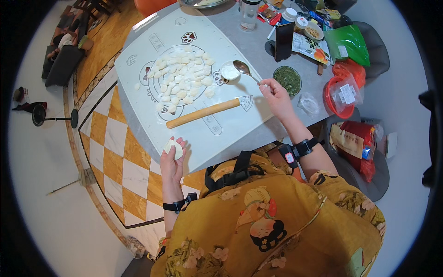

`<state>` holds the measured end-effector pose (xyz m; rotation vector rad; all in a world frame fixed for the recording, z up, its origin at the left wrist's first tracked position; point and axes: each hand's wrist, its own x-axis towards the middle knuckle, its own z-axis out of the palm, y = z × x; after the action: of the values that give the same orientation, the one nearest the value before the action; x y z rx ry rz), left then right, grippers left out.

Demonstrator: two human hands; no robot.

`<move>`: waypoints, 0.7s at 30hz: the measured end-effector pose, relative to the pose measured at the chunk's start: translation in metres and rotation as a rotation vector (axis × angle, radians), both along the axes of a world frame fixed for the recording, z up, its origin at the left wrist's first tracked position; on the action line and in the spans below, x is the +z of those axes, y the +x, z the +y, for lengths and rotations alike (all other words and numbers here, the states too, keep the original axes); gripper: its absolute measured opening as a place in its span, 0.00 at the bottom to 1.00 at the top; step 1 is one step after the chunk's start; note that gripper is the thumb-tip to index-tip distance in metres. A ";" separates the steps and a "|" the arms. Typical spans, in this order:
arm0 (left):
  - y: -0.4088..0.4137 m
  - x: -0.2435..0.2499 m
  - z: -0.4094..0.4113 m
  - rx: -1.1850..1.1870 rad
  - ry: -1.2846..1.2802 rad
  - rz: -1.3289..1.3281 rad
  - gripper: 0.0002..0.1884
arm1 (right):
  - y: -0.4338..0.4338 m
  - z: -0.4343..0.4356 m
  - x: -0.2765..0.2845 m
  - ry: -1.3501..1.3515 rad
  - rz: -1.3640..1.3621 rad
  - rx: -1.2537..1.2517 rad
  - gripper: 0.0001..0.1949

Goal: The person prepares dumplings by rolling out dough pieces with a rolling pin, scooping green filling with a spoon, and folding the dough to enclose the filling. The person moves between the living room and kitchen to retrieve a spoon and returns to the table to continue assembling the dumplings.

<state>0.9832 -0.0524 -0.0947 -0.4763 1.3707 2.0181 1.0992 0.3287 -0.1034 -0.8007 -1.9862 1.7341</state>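
Observation:
A flat round dough wrapper (173, 149) lies in my left hand (171, 162), held by the thumb above the mat's near left edge. My right hand (277, 97) grips a metal spoon (246, 70) by its handle. The spoon's bowl hangs over the side of a small white bowl of flour (229, 71). Just beyond that hand stands a glass bowl of chopped green filling (287, 80). A wooden rolling pin (202, 113) lies across the pale printed dough mat (228, 128). Many floured dough pieces (183, 76) are heaped behind it.
A phone (283, 42) stands upright on the grey table (256, 45). Around it are a clear bottle (249, 15), jars, food packets, a green bag (349, 45) and a red basket (341, 97). Crumpled clear plastic (309, 104) lies near the right edge. A person sits far left.

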 end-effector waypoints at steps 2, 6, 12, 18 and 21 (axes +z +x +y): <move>0.001 0.005 0.009 -0.015 -0.044 0.012 0.23 | 0.006 -0.004 0.014 0.084 -0.014 0.001 0.10; 0.005 0.017 0.016 -0.027 -0.035 0.014 0.24 | 0.025 -0.007 0.034 0.075 -0.100 0.044 0.11; -0.004 0.024 0.035 -0.145 -0.056 -0.011 0.20 | 0.077 0.007 0.059 -0.234 -0.016 -0.016 0.09; -0.011 0.037 0.083 -0.362 -0.025 0.008 0.17 | 0.116 0.035 0.081 -0.201 0.229 -0.345 0.10; -0.010 0.044 0.106 -0.480 0.039 0.003 0.16 | 0.127 0.037 0.089 -0.024 0.273 -0.446 0.10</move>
<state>0.9729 0.0538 -0.0506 -0.1083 1.2968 1.6464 1.2258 0.3660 -0.0140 -0.8809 -1.4763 1.5118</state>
